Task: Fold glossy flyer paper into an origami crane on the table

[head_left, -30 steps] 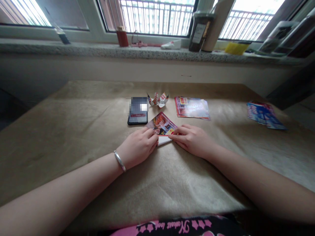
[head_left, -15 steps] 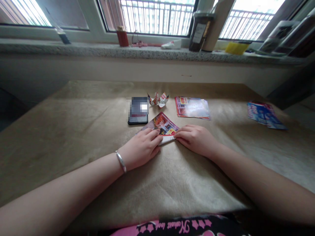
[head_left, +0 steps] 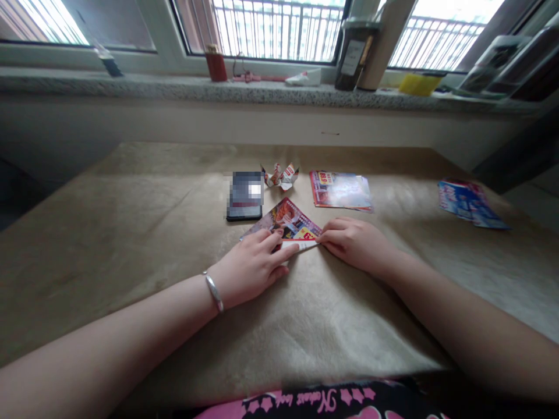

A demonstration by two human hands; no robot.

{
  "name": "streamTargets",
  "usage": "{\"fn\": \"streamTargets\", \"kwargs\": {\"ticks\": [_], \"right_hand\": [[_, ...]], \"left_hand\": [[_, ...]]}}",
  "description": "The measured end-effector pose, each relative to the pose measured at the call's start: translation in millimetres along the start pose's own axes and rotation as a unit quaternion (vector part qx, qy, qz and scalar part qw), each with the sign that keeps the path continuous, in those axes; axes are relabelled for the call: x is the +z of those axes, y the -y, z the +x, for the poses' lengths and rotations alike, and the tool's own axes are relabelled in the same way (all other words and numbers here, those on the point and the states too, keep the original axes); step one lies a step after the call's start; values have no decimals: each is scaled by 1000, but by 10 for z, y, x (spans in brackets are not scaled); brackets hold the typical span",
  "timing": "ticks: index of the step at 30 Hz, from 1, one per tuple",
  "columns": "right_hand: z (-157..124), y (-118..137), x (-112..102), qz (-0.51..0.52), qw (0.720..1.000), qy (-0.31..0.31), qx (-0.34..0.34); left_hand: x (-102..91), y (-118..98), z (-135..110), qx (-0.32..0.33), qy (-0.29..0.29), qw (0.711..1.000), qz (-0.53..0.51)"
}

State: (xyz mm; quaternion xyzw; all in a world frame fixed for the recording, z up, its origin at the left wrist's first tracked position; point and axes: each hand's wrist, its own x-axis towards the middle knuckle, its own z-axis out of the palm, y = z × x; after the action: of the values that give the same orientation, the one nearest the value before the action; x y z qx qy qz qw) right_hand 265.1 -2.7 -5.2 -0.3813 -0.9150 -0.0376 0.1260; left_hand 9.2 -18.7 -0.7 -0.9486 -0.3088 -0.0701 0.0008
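A folded colourful printed paper (head_left: 286, 221) lies on the tan tabletop (head_left: 131, 233) in front of me. My left hand (head_left: 251, 267), with a silver bangle at the wrist, lies flat on the paper's near left part with fingers stretched out. My right hand (head_left: 356, 243) presses its fingertips together on the paper's right corner. A white underside shows along the near fold between the two hands.
A dark phone (head_left: 244, 196) lies just beyond the paper. A small folded paper figure (head_left: 280, 176) sits behind it. A stack of printed sheets (head_left: 340, 190) lies to the right, another blue sheet (head_left: 469, 202) far right. The windowsill (head_left: 262, 90) holds jars and boxes.
Both hands slid apart along the near fold: the right hand moved right to the corner, the left hand flattened on the paper. The paper lies flatter and wider.
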Motion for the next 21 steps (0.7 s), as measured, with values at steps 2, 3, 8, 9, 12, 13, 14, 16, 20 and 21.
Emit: {"fn": "streamTargets", "kwargs": {"ticks": [2, 3, 8, 9, 12, 13, 14, 16, 20, 21], "right_hand": [[-5, -11, -15, 1, 1000, 11, 0], [-7, -13, -21, 2, 1000, 15, 0], [-15, -22, -36, 2, 1000, 18, -5], [-19, -25, -39, 0, 1000, 21, -3], [-31, -32, -52, -5, 1000, 30, 3], [-34, -32, -58, -5, 999, 32, 5], [-37, -32, -64, -5, 999, 33, 6], [-41, -35, -78, -7, 999, 35, 11], [-55, -71, -99, -18, 999, 27, 18], [-59, -86, -103, -19, 999, 24, 18]], "left_hand": [[-1, 2, 4, -5, 6, 1000, -2], [-1, 3, 6, -5, 6, 1000, -2], [-3, 9, 11, 4, -2, 1000, 8], [-4, 10, 11, 6, -3, 1000, 10], [-6, 13, 7, 11, -6, 1000, 10], [-5, 13, 6, 12, -7, 1000, 9], [-4, 13, 5, 11, -7, 1000, 8], [2, 14, 3, 6, -6, 1000, 6], [21, 24, -4, 8, -13, 1000, 4], [25, 26, -7, 11, -17, 1000, 5]]}}
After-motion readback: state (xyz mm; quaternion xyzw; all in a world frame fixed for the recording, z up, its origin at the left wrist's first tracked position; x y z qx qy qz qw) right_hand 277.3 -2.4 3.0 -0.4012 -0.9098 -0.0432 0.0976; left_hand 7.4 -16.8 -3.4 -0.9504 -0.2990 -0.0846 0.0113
